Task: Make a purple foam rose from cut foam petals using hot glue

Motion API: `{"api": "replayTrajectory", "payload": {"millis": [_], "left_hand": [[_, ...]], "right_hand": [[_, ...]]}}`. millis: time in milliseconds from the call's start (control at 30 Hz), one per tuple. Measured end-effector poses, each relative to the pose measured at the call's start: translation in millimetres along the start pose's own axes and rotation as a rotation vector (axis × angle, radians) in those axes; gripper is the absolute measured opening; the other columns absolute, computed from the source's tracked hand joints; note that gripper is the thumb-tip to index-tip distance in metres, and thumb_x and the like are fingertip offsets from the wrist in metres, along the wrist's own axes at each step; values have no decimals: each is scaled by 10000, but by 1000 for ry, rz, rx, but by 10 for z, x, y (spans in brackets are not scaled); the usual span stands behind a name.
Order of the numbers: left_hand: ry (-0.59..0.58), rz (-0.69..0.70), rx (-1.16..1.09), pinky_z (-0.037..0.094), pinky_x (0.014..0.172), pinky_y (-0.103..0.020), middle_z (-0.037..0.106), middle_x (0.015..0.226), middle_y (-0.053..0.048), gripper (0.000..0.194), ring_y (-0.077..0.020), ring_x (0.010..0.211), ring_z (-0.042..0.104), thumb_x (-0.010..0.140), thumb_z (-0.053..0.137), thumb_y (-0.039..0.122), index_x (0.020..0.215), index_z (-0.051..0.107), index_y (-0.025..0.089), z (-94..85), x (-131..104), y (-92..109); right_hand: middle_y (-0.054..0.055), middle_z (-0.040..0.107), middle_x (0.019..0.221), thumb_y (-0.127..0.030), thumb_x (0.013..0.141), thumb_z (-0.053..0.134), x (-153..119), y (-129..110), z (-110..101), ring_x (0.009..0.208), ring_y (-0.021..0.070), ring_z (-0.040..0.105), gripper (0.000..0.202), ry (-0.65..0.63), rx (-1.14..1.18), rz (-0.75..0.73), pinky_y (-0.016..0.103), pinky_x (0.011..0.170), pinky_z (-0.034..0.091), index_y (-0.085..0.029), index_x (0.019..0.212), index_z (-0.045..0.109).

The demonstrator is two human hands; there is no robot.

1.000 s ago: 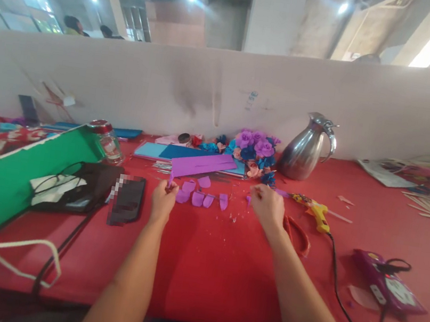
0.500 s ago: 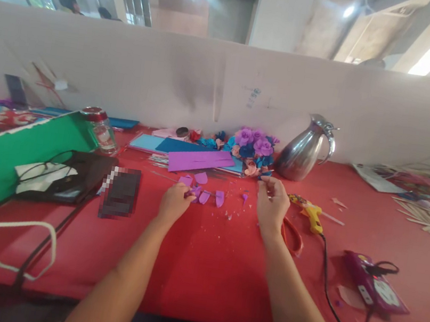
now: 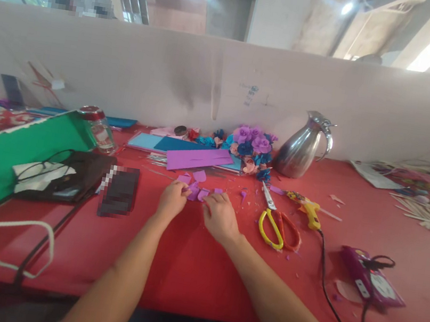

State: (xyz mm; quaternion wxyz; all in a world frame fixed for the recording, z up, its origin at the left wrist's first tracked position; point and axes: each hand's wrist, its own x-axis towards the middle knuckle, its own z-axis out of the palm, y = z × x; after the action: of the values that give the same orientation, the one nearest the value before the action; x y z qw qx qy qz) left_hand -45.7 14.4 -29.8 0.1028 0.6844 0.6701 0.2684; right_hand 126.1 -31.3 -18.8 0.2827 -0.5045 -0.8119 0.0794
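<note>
My left hand is closed in a pinch on a purple paper piece, above the red table. Close on its right, my right hand has its fingers curled together, their tips at a small purple petal. Loose purple petals lie just beyond the hands, and one more shows behind the right fingers. Scissors with a yellow and a red handle rest partly spread to the right. The yellow glue gun lies past them, a purple strip near its tip.
Behind the petals are a purple sheet, blue sheets and a bunch of paper flowers. A steel jug stands at the back. A phone and glass jar are left; a purple power box is right.
My right hand has moved left from beside the glue gun to the petals by my left hand. The scissors, partly covered before, now show fully. My left hand stays in place.
</note>
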Motion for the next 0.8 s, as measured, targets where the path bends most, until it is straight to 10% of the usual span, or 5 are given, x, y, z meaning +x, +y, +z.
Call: {"api": "replayTrajectory", "payload": {"millis": [333,500,667,800], "left_hand": [[53,-188,-370,350,619,-259,521,588,19,137,-144,601,485,709,575,239,590,536,183,-46,21,-18],[-137,-355,-716,273,519,-228,445,511,65,171,-78,472,368,606,673,291,638,565,162,-267,-66,-29],[-403,-392,-989,181,445,-220,437,530,67,323,-38,406,292,501,779,287,724,590,151,-413,-112,-36],[-462,-404,-1069,175,433,-216,438,528,67,379,-29,399,288,470,820,281,746,594,153,-403,-143,68]], "right_hand": [[123,571,1199,-340,885,535,79,-147,120,1085,301,422,253,-82,-201,-71,463,902,345,-222,1068,665],[110,571,1194,-330,887,538,50,-108,136,1103,303,425,228,-46,-114,-12,456,879,360,-246,1058,663],[88,570,1223,-296,780,648,79,-72,57,1109,255,485,437,150,352,121,414,910,406,-256,1206,561],[64,675,982,-356,754,622,128,-7,83,886,187,617,327,46,936,179,328,788,486,-192,1037,609]]}}
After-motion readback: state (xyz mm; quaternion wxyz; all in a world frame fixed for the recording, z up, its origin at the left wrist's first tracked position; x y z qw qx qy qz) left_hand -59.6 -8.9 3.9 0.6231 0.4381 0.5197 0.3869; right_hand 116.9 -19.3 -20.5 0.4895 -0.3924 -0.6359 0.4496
